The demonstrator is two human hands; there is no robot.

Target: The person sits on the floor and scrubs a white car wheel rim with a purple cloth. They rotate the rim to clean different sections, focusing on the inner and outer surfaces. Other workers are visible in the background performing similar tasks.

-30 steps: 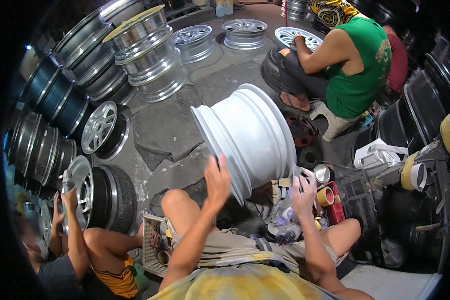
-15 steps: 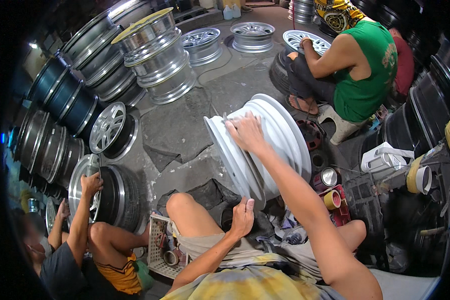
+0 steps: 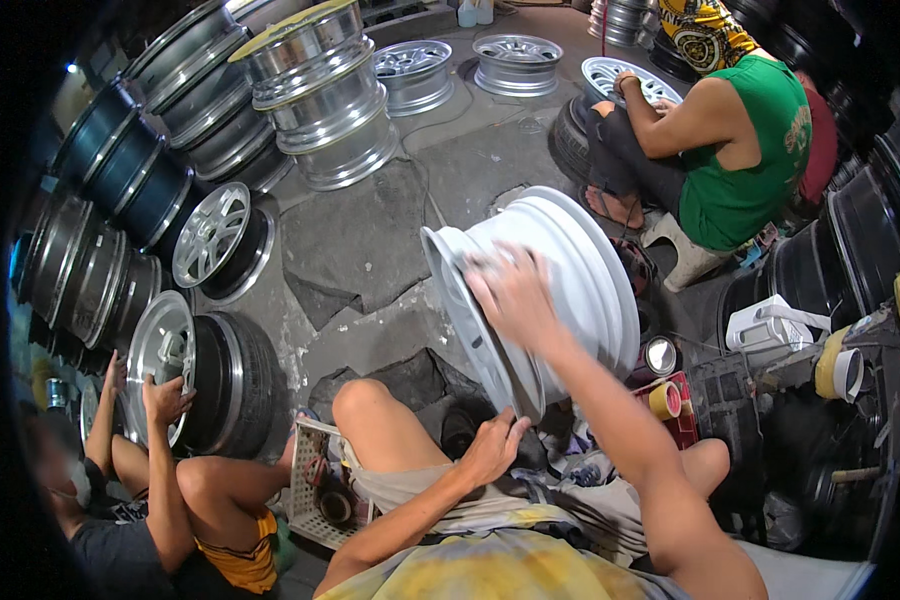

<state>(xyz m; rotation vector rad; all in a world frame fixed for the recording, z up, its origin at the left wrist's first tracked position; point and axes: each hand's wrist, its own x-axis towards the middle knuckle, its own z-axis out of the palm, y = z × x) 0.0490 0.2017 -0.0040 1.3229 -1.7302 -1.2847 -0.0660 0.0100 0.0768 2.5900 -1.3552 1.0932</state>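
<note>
A grey concrete floor (image 3: 470, 150) runs through the middle of the frame. At upper right, a co-worker in a green sleeveless top (image 3: 750, 150) sits on a pale stool, hands at a silver spoked wheel (image 3: 620, 75). At lower left, another co-worker in a dark shirt (image 3: 120, 550) has both hands at a silver wheel (image 3: 160, 345), which stands against a black rubber tyre (image 3: 255, 380). A tall stack of shiny silver metal rims (image 3: 325, 105) rises at upper left.

The white metal wheel rim (image 3: 585, 290) lies tilted on its side just right of the frame's centre, its barrel facing up and its left edge angled down toward the person's knees. The right hand (image 3: 515, 300), blurred, lies over the barrel near that left edge, fingers slightly spread; whether it holds anything cannot be told. The left hand (image 3: 495, 448) is half curled at the rim's lower edge, fingertips against it; how firm the grip is does not show.

A cream perforated plastic basket (image 3: 300, 480) sits left of the knees. At right are a white plastic jug (image 3: 770, 325), a red tray (image 3: 687, 415), an open round metal tin (image 3: 660, 355) and, smallest, a yellowish tape roll (image 3: 664, 401).
</note>
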